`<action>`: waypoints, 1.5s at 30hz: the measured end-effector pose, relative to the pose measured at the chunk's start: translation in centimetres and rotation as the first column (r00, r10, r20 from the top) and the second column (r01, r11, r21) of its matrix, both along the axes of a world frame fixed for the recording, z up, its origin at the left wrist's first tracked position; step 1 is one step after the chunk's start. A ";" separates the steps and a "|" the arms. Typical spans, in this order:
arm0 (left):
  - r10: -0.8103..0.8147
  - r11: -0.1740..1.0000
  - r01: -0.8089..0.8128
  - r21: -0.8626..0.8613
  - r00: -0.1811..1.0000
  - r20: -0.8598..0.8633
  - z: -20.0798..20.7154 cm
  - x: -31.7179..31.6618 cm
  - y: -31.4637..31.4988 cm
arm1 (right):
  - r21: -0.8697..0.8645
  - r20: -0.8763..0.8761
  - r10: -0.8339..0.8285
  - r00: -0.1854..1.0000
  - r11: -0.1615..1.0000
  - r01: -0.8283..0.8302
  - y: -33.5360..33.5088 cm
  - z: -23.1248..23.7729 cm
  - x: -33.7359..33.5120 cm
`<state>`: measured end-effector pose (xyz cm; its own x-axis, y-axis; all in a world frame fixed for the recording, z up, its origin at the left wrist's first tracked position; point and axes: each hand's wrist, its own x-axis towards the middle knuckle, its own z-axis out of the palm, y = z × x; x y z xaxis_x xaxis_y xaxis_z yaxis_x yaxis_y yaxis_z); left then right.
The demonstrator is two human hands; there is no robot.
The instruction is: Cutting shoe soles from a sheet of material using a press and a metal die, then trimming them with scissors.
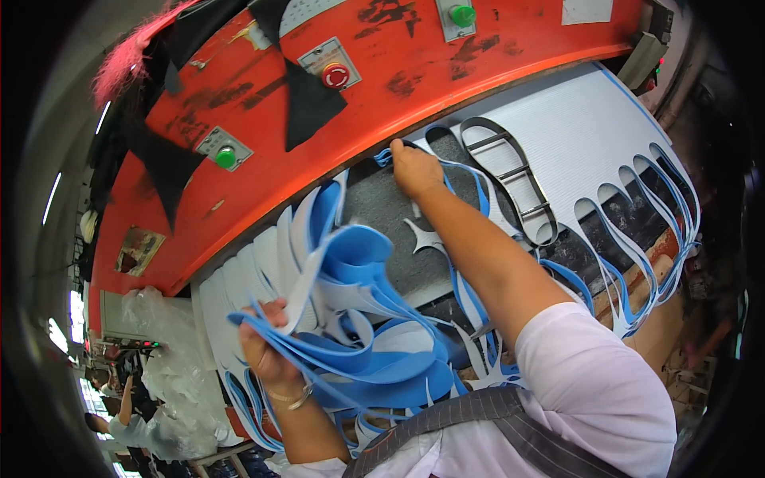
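My left hand (269, 346) is closed on a bundle of blue-and-white foam sole pieces (366, 358), which bend and fan out to its right. Farther off, my right hand (417, 169) reaches across the grey work surface, fingers closed on a bunched blue foam strip (384, 158) at the foot of the red machine. To the right of that hand a sole-shaped metal cutting die (522, 177) with cross bars lies on a white ribbed foam sheet (582, 119). My right forearm covers part of the cut foam web.
A red machine beam (263, 151) runs along the far side, with green buttons (226, 157) and a red stop button (335, 76). Foam offcuts with sole-shaped gaps (637, 263) hang over the near right edge. Clear plastic (179, 382) and another person (131, 422) are at left.
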<state>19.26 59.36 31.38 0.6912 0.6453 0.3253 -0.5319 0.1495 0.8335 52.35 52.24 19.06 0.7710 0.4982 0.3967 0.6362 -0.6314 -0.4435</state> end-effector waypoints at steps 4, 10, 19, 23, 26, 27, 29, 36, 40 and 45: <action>-0.086 0.982 0.089 -0.166 0.996 0.022 -3.5 0.0 1.6 | -0.230 -0.167 0.096 0.981 0.964 -0.133 -1.2 4.4 -3.2; -0.330 0.852 0.386 -0.353 0.921 0.210 -5.3 1.0 2.4 | 0.182 0.110 0.857 0.504 0.481 -0.858 -5.1 9.4 -11.1; 0.641 0.667 -0.165 0.726 0.624 -0.447 -12.2 8.3 3.1 | 0.572 -0.724 0.602 0.338 0.797 -0.195 -10.2 2.3 -16.3; 0.651 0.680 -0.122 0.723 0.556 -0.517 -12.8 10.0 2.6 | 0.567 -0.818 0.524 0.237 0.805 0.176 -22.9 5.9 -20.2; 0.707 0.587 -0.128 0.799 0.561 -0.430 -13.4 9.7 2.1 | 0.877 -0.473 0.751 0.460 0.452 0.163 -34.5 8.7 -19.3; 0.714 0.581 -0.124 0.805 0.553 -0.430 -13.8 10.2 1.4 | 0.860 -0.506 0.546 0.668 0.382 0.339 -36.9 9.0 -18.7; 0.714 0.577 -0.139 0.805 0.565 -0.414 -13.9 10.1 3.2 | 0.654 -0.754 0.205 0.624 0.327 0.682 -37.2 9.6 -17.7; -0.041 0.995 0.072 0.068 0.926 -0.376 -3.2 9.8 -3.1 | 0.842 -0.507 0.615 0.604 0.203 0.501 -30.7 10.8 -17.0; -0.084 0.996 0.083 -0.017 0.990 -0.115 0.4 6.7 -3.0 | 0.855 -0.366 0.692 0.623 -0.014 0.518 -24.6 15.8 -20.6; 0.118 0.948 -0.068 -0.311 0.983 0.142 0.5 0.4 -2.3 | 0.831 -0.302 0.811 0.501 -0.034 0.555 -13.2 16.6 -27.3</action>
<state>19.66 57.06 31.89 0.5794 0.7893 0.2031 -0.6757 0.3259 0.6612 25.02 39.02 35.63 0.9261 0.3772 -0.0041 -0.3265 0.7961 -0.5095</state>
